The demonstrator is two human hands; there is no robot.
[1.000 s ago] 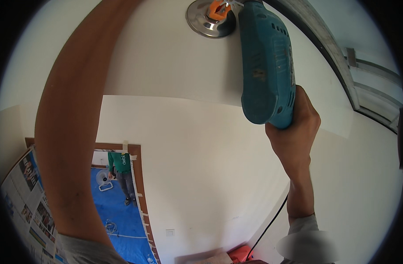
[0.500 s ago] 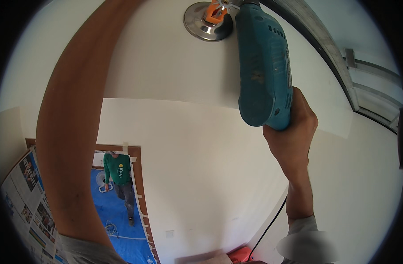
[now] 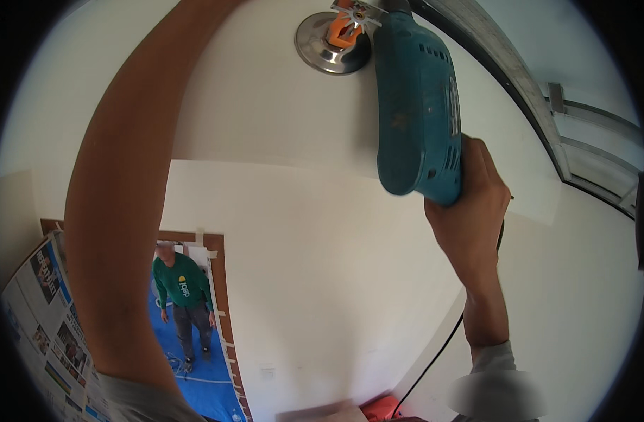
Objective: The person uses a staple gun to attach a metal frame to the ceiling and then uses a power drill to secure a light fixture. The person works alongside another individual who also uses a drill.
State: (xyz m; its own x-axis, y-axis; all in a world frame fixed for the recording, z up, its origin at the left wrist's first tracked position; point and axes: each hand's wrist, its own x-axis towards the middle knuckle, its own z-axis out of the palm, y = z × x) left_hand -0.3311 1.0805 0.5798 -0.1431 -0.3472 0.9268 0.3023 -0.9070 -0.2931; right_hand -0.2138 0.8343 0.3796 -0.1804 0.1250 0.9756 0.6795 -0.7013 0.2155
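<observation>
A teal power drill is held up at the top of the view, its front end near the upper edge. My right hand is closed around its handle, below the rounded rear of the body. Just left of the drill's front, a fire sprinkler head with orange inside and a toothed metal plate sits on a round chrome cover plate on the white surface. My left forearm reaches up along the left side; its hand lies beyond the top edge.
A black cord hangs below my right hand toward a red object. Through a taped brown doorway a person in green stands on blue sheeting. Newspaper covers something at left. A dark-edged metal frame curves along the upper right.
The drill has shifted slightly left and turned a little in my right hand. The sprinkler sits slightly lower in view. The person in the doorway has come nearer.
</observation>
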